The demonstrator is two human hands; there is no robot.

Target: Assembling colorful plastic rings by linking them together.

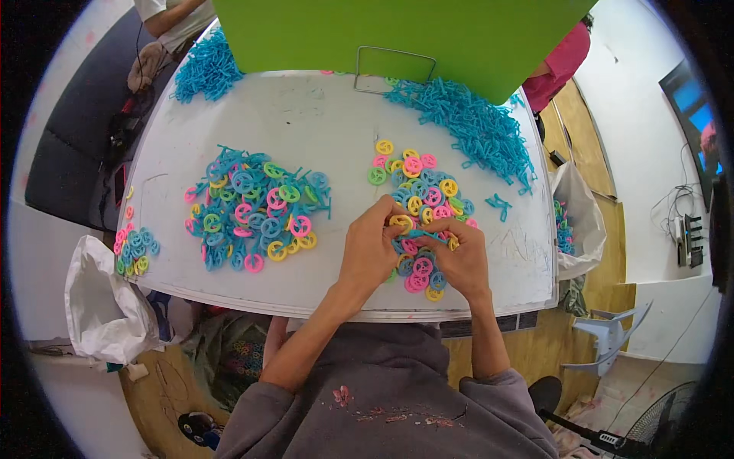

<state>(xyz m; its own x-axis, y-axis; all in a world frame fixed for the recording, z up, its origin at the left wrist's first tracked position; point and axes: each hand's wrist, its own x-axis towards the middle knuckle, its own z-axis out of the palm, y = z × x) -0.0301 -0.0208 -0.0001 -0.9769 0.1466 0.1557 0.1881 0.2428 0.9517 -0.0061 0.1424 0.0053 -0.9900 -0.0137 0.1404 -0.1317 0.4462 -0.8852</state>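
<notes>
Over the right-hand part of the white table, my left hand [371, 243] pinches a small yellow plastic wheel [401, 222] between thumb and fingers. Close beside it, my right hand [463, 258] is closed on a blue plastic stick piece [425, 234] that reaches toward the wheel. Whether the two pieces are joined, I cannot tell. Under and around both hands lies a loose heap of wheels [433, 196] in pink, yellow, green and blue. Left of my hands, a larger heap [256, 206] mixes such wheels with blue sticks.
Blue sticks form a big pile [474, 126] at the far right and another [206, 67] at the far left. A green panel [397, 38] with a wire stand crosses the table [306, 107]. White sacks [107, 302] hang at both sides. Two other people sit beyond.
</notes>
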